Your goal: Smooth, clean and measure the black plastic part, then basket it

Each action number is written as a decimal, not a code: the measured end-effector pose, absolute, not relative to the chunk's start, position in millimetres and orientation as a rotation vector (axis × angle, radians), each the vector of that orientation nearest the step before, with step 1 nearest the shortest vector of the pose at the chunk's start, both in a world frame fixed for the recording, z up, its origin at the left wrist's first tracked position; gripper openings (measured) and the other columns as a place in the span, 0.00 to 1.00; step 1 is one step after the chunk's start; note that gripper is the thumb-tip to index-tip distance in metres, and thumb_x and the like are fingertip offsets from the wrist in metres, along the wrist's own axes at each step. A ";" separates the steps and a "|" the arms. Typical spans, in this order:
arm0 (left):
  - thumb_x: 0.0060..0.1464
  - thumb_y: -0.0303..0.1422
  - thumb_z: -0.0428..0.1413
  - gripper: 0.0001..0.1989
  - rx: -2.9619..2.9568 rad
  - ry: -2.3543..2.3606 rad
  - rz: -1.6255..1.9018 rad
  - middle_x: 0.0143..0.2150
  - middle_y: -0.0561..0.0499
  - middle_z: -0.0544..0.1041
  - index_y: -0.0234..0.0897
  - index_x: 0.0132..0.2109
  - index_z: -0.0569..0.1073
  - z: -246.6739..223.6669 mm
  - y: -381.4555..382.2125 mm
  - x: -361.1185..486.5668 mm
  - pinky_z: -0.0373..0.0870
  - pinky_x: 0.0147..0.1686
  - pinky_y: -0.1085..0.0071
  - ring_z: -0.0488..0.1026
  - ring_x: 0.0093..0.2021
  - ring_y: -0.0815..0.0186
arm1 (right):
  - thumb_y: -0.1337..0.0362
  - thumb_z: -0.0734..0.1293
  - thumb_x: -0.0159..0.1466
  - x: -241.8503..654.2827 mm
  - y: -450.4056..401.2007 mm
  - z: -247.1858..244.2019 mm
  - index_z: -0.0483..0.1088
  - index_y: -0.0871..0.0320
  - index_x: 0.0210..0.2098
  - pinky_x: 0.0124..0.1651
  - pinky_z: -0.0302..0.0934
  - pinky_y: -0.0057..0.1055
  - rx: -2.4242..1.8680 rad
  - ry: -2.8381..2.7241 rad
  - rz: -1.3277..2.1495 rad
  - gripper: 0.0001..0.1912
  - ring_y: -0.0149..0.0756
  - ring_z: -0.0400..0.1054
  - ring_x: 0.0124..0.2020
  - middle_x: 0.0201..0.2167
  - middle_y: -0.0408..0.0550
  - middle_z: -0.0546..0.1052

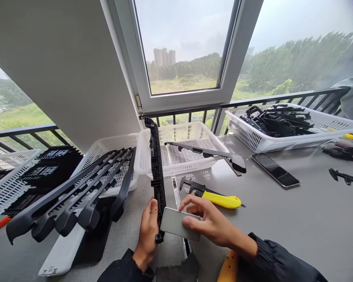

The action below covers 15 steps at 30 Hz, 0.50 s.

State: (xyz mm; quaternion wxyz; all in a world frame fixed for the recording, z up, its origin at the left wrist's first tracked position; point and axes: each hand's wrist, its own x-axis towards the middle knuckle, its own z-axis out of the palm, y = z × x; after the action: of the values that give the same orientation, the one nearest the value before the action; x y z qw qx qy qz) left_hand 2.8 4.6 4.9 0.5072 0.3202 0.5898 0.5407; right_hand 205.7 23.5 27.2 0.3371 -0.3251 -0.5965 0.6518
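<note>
My left hand (146, 233) is closed around the lower end of a long black plastic trim strip (156, 160), which points away from me with its ribbed side showing. Between the thumb and fingers of my right hand (213, 225) is a flat grey rectangular block (174, 223) with rounded corners. The block's left edge is right beside the strip; whether they touch I cannot tell. Just beyond my right hand lie a yellow utility knife (223, 199) and a dark caliper (194, 187). Another black trim strip (206, 152) rests across a white basket (191, 170).
Several black trim strips (90, 215) lean on a second white basket (106, 141) at the left. Black grid-like parts (51, 168) are stacked farther left. A phone (275, 170) lies right, before a basket (253, 141) of black parts. Another person's hand (345, 150) is at far right.
</note>
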 end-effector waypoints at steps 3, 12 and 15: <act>0.46 0.69 0.64 0.34 0.789 1.468 1.312 0.26 0.52 0.76 0.40 0.32 0.77 4.2 4.4 1.9 0.72 0.31 0.66 0.75 0.32 0.57 | 0.45 0.74 0.68 205.6 23.5 27.9 0.70 0.58 0.45 0.30 0.46 0.27 -0.826 -1.577 1.688 0.23 0.29 0.52 0.29 0.28 0.38 0.66; 0.44 0.74 0.59 0.38 0.822 1.550 1.229 0.26 0.53 0.73 0.41 0.28 0.74 2.6 4.2 -2.4 0.68 0.28 0.67 0.71 0.29 0.60 | 0.42 0.72 0.71 205.3 22.5 27.8 0.72 0.58 0.48 0.32 0.47 0.29 -0.779 -1.591 1.679 0.25 0.30 0.53 0.30 0.30 0.39 0.66; 0.45 0.74 0.59 0.38 0.818 1.562 1.214 0.27 0.53 0.73 0.41 0.28 0.74 0.7 5.1 -3.7 0.69 0.30 0.67 0.70 0.29 0.62 | 0.40 0.70 0.72 205.1 21.7 27.7 0.73 0.58 0.49 0.32 0.46 0.29 -0.816 -1.596 1.632 0.26 0.31 0.53 0.31 0.29 0.38 0.65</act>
State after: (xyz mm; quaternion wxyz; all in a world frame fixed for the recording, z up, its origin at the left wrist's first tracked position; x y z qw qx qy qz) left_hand -3.7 5.1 0.7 0.4799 0.3351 0.6401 0.4976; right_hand 205.1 21.7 27.7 0.3512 -0.3152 -0.6165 0.6303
